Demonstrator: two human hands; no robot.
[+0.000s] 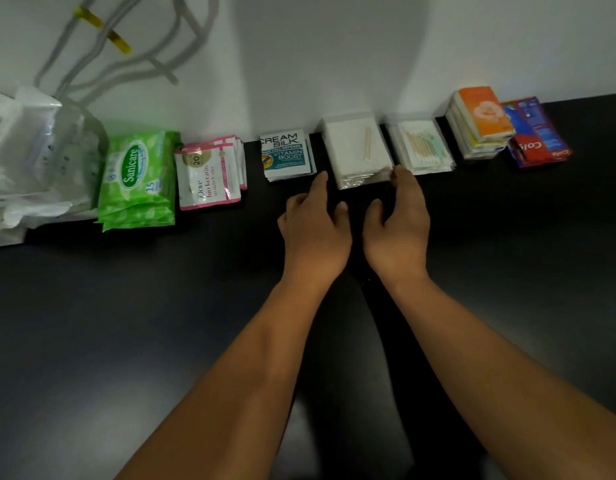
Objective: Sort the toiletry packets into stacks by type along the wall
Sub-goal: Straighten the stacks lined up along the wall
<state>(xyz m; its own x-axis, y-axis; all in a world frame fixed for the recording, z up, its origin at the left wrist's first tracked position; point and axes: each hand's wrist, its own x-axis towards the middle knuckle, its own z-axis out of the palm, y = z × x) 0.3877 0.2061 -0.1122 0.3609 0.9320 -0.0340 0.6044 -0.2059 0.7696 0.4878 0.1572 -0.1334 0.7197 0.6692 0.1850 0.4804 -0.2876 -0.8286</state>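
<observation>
Along far wall, on black table (pixel 126 306): toothpick packet stack (pixel 357 147) between Cream Silk sachets (pixel 287 154) left, cotton-bud packets (pixel 422 147) right. At near corners: left hand (pixel 315 230) just beside, right hand (pixel 398 230) fingertips touching; both loosely spread, pinching nothing.

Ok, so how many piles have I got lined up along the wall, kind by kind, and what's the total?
Green Sanicare wipes: 1 pile
Dove sachets: 1 pile
Cream Silk sachets: 1 pile
Clear packets with white filling: 1 pile
Clear packets of cotton buds: 1 pile
Orange-topped packs: 1 pile
Red Colgate sachets: 1 pile
Total: 7 piles
</observation>
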